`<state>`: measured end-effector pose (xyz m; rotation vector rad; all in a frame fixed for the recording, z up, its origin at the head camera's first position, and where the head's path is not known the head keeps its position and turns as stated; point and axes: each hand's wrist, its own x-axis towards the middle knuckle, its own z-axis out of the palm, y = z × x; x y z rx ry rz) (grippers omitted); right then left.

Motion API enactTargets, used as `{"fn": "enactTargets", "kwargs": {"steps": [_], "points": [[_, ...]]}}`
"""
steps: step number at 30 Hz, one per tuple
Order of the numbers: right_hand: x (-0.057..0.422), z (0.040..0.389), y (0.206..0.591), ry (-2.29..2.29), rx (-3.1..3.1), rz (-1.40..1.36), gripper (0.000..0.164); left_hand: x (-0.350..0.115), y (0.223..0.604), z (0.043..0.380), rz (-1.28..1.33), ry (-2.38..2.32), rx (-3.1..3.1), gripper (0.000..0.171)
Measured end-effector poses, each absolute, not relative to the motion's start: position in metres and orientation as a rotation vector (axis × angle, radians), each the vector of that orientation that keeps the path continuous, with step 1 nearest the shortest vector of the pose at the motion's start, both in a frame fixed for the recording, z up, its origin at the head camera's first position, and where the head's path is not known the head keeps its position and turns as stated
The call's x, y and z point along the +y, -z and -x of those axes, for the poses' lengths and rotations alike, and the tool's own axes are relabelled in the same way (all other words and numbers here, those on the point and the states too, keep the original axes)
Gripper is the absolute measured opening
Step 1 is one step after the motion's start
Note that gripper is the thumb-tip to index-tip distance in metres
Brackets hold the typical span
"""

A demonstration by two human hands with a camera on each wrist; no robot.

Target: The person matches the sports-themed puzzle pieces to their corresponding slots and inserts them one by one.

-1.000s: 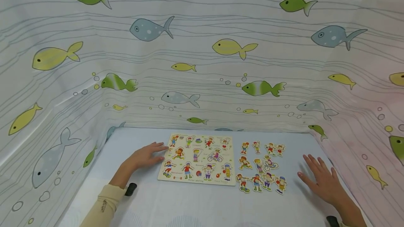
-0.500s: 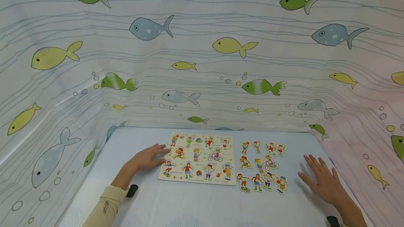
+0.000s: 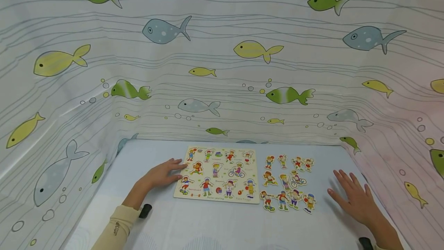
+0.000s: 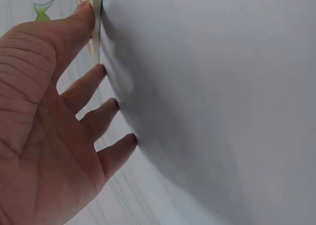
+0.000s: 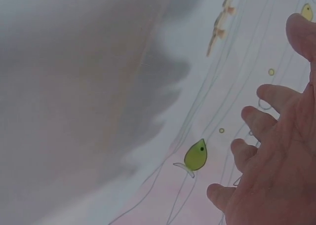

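A cream puzzle board (image 3: 222, 174) printed with children doing sports lies on the table. At its left edge rests my left hand (image 3: 161, 173), the index finger over the rim and the thumb against the side. The left wrist view shows the thumb (image 4: 79, 20) on the board's edge (image 4: 97, 32), the other fingers spread apart. Right of the board lie several flat cut-out puzzle pieces (image 3: 269, 178) in rough rows, some overlapping. My right hand (image 3: 357, 200) is spread, palm down, at the far right and holds nothing; its fingers (image 5: 259, 122) are apart from the pieces.
The table has a pale cover (image 3: 208, 227). Fish-patterned cloth walls (image 3: 225, 88) stand behind it and on both sides, with the right wall (image 3: 399, 157) close to my right hand. Black straps (image 3: 145, 210) show at both wrists.
My left hand has shifted slightly right, so its index finger now lies over the board's edge. The right hand, the board and the pieces stay where they were.
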<state>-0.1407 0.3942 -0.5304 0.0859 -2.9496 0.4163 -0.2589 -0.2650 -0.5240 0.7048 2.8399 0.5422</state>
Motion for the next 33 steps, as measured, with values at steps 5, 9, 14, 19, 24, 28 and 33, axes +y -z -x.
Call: {"fn": "enactTargets", "kwargs": {"steps": [5,9,14,19,24,28,33], "points": [[0.392,0.142,0.529,-0.422,-2.958,-0.096,0.082,-0.265,0.524,0.257,-0.7,-0.559,2.841,0.052],[0.39,0.143,0.527,-0.436,-2.967,-0.113,0.082,-0.265,0.524,0.254,-0.694,-0.584,2.842,0.052],[0.388,0.146,0.525,-0.438,-2.967,-0.139,0.081,-0.265,0.524,0.254,-0.691,-0.631,2.834,0.05],[0.382,0.151,0.52,-0.44,-2.951,-0.179,0.081,-0.265,0.524,0.255,-0.686,-0.63,2.83,0.05],[0.374,0.158,0.515,-0.447,-2.951,-0.222,0.082,-0.265,0.524,0.257,-0.684,-0.635,2.816,0.051],[0.368,0.166,0.512,-0.436,-2.943,-0.264,0.081,-0.266,0.524,0.257,-0.699,-0.636,2.816,0.051],[0.359,0.174,0.507,-0.487,-2.933,-0.314,0.079,-0.265,0.521,0.255,-0.703,-0.667,2.802,0.051]]}}
